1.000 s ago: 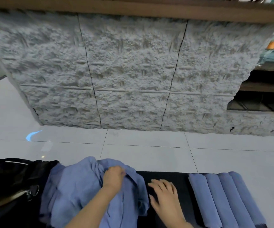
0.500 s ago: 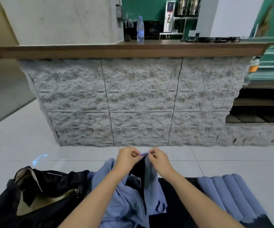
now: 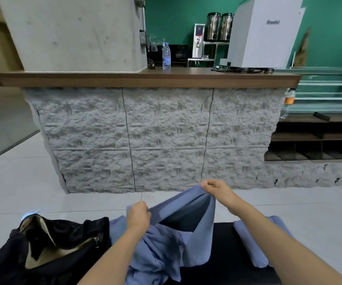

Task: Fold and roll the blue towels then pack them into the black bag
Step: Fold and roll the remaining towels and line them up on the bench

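Hanging over the black mat [image 3: 223,247], the blue towel [image 3: 199,239] stretches between two hands: left hand [image 3: 138,214] fingers curled, gripping its lower edge, right hand [image 3: 217,192] pinching the raised corner. Black bag [image 3: 59,249] gapes open just left; rolled towels [image 3: 254,254] lie right.

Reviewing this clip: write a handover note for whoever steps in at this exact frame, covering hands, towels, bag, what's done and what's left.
Hands: the left hand grips the upper edge of a blue towel and the right hand pinches its other top corner, holding it lifted above the loose towel pile.
Bag: the black bag lies open on the left; no towel shows inside.
Done: rolled towels lie on the black mat to the right, partly hidden by the right forearm.
Left: fold and roll the held towel and the pile, then pack all rolls.
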Demonstrator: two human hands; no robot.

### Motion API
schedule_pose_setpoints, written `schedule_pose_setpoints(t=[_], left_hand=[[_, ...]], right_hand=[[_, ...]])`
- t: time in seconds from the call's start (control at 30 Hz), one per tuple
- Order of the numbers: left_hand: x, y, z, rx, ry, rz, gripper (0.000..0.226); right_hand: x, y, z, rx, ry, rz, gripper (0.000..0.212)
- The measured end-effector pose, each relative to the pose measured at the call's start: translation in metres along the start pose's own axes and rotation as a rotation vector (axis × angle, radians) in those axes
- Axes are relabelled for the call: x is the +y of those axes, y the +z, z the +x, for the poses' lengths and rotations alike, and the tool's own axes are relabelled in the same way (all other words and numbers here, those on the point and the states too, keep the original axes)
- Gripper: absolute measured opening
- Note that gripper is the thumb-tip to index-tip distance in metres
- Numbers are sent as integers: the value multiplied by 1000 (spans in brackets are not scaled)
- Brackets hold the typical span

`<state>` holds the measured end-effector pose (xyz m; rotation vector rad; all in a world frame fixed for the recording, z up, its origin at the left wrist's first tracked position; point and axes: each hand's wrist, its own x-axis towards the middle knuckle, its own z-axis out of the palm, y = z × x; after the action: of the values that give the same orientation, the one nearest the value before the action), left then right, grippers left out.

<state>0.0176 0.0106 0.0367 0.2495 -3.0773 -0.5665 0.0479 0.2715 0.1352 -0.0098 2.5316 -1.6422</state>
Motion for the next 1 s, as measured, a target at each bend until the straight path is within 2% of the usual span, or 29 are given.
schedule_pose_setpoints(t=[0.1,0.27,0.4,0.5,0.53,0.67,0.73,0.83,0.93,1.0], left_hand=[[-14,3,3,5,5,-109,17],[-22,-1,20,5,27,-437,25],[2,-27,31,20,-196,-901,13],[41,-57,30,-42,-76,-1083,2],[58,-68,24,-93,5,-1107,9],[105,-83,4,-294,348,-927,36],[110,-77,0,-280,445,-783,32],[107,-69,-3,-173,426,-715,14],[99,-70,-2,-27,323,-724,13],[91,-74,2,17,281,-693,14]], right_hand=[[6,-34,-5,56,-10,7,28],[22,-81,-12,215,14,52,21],[22,-86,-12,292,69,88,22],[3,-64,-10,213,13,54,18],[-5,-54,-9,168,-12,29,16],[-34,-9,4,47,-129,-40,12],[-42,6,9,14,-174,-43,9],[-38,14,12,-18,-193,-47,5],[-20,7,12,-50,-182,-121,14],[-2,-5,11,-58,-172,-255,18]])
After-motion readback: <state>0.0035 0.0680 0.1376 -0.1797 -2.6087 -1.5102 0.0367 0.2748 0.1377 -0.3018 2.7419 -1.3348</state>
